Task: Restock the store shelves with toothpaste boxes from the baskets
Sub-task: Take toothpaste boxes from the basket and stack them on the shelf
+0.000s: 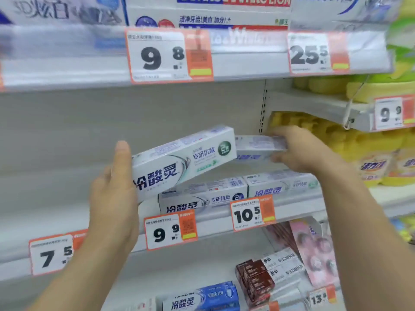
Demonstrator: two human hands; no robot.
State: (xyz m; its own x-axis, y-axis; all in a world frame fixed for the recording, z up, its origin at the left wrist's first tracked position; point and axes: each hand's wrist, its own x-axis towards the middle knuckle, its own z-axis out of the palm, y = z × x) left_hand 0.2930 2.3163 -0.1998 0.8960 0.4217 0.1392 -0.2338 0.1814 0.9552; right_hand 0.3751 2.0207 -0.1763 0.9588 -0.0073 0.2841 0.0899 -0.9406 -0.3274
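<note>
Left hand [114, 187]: mine, holding the near end of a tilted green box [184, 158], thumb up along its end, above the middle shelf [125, 240]. Right hand [301, 149]: pinching a second box [260, 145], blurred, at the shelf's right end. Below both: two shelved boxes [238, 194] lying flat, end to end. Risk, judged: the tilted box is held by one end only and could slip or knock the row as it comes down; the right box could catch the perforated upright [263, 106]. Surroundings: price tags 9.9 [170, 231] and 10.5 [252, 213] on the rail; brown boxes [253, 280] and blue boxes [202, 298] below; yellow packs [370, 140] in the next bay. Baskets not in view.
</note>
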